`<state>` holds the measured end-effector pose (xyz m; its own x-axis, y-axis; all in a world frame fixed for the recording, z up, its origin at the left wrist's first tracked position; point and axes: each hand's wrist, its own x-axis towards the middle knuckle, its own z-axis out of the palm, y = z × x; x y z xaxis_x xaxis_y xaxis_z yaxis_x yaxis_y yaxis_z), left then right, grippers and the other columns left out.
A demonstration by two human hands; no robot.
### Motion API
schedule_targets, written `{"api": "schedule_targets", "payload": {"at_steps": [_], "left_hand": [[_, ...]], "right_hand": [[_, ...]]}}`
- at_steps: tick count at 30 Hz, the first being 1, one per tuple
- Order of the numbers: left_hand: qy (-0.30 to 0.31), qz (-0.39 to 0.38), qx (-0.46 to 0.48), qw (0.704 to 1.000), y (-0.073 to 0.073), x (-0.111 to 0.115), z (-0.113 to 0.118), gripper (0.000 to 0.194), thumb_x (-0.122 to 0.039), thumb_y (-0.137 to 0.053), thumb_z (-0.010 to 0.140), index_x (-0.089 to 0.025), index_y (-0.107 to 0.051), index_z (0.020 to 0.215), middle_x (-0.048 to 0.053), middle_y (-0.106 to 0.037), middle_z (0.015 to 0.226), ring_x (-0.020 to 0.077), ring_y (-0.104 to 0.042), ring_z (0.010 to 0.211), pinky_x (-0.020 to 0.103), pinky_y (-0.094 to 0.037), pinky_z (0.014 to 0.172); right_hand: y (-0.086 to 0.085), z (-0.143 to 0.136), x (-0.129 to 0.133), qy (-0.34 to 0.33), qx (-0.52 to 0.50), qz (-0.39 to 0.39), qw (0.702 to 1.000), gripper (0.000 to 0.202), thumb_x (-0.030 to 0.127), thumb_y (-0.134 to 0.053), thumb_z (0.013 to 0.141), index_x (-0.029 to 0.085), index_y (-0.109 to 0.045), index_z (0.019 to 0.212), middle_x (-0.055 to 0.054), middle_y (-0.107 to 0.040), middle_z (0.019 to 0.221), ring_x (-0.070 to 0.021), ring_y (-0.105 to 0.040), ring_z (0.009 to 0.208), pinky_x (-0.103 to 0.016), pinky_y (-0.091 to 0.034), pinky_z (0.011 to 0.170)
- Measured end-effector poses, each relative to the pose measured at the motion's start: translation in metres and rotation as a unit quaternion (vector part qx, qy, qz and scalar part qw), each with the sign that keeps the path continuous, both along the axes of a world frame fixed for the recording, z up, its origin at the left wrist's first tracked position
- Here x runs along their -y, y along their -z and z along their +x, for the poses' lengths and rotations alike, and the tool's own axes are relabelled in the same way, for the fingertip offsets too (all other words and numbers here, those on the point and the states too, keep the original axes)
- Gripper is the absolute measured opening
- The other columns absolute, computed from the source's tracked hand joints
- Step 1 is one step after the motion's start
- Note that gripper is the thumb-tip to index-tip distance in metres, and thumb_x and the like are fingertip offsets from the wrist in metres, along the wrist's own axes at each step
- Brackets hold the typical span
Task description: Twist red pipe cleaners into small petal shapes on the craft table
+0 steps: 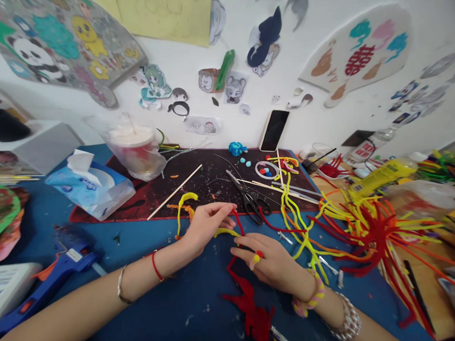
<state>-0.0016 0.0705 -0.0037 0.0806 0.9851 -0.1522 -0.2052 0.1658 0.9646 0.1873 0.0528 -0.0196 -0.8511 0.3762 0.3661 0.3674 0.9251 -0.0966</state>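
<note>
My left hand (207, 223) pinches the upper end of a red pipe cleaner (239, 223) between thumb and fingertips. Just to the right, my right hand (264, 256) has its fingers closed around the same strand lower down. From beneath the right fingers, the red strand runs down to a red fuzzy shape (256, 314) lying on the blue table. A yellow pipe cleaner (226, 231) shows between the hands; whether a hand grips it I cannot tell. Beside the left wrist lies a bent yellow and orange pipe cleaner piece (182, 209). Black scissors (249, 199) lie beyond the hands.
Loose yellow pipe cleaners (290, 209) and a red and orange bundle (376, 234) spread to the right. A blue glue gun (54, 278) and tissue pack (93, 184) are at left. A phone (274, 131) leans on the wall, and a bagged cup (135, 148) stands at the back.
</note>
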Motion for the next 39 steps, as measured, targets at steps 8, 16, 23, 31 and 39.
{"api": "schedule_targets", "payload": {"at_steps": [8,16,23,31,39], "left_hand": [[0.011,0.014,0.042,0.999,-0.002,0.0,0.001,0.024,-0.034,-0.056,0.078,-0.011,-0.062,0.081,0.009,-0.067,0.088,0.0093,-0.061,0.06,0.02,-0.052,0.06],[0.024,-0.005,0.157,0.987,0.001,0.0,-0.001,0.022,-0.022,-0.064,0.072,-0.012,-0.06,0.091,0.009,-0.065,0.099,0.0148,-0.063,0.085,0.026,-0.049,0.081],[0.04,0.01,0.086,0.995,0.005,0.004,0.005,0.021,-0.025,-0.064,0.072,-0.012,-0.065,0.088,0.008,-0.067,0.088,0.0148,-0.063,0.077,0.026,-0.051,0.073],[0.131,0.063,-0.003,0.989,0.004,0.009,0.007,0.017,-0.027,-0.06,0.074,-0.014,-0.068,0.08,0.004,-0.066,0.068,0.0106,-0.058,0.059,0.021,-0.047,0.057],[0.128,0.043,0.024,0.991,0.007,0.009,0.008,0.017,-0.027,-0.062,0.072,-0.014,-0.069,0.08,0.004,-0.066,0.069,0.0102,-0.058,0.057,0.022,-0.048,0.058]], "right_hand": [[0.001,0.001,0.0,0.0,0.001,-0.057,0.998,0.032,0.008,-0.039,0.083,0.014,-0.049,0.113,-0.012,-0.054,0.103,-0.0188,-0.051,0.097,-0.033,-0.048,0.079],[0.007,0.003,0.001,0.04,-0.092,-0.076,0.992,0.03,0.012,-0.04,0.087,0.021,-0.049,0.114,-0.007,-0.058,0.1,-0.0146,-0.054,0.096,-0.028,-0.049,0.08],[0.006,0.0,0.004,0.088,-0.186,-0.104,0.973,0.019,0.019,-0.049,0.084,0.022,-0.058,0.101,-0.004,-0.064,0.087,-0.0135,-0.06,0.082,-0.025,-0.051,0.073],[0.0,-0.002,0.002,0.176,-0.234,-0.194,0.936,0.011,0.023,-0.052,0.083,0.02,-0.063,0.086,-0.001,-0.066,0.066,-0.0119,-0.06,0.058,-0.022,-0.048,0.058],[-0.003,-0.004,0.003,0.19,-0.241,-0.233,0.923,0.013,0.023,-0.05,0.083,0.02,-0.062,0.079,0.0,-0.066,0.065,-0.0118,-0.059,0.055,-0.023,-0.047,0.057]]}}
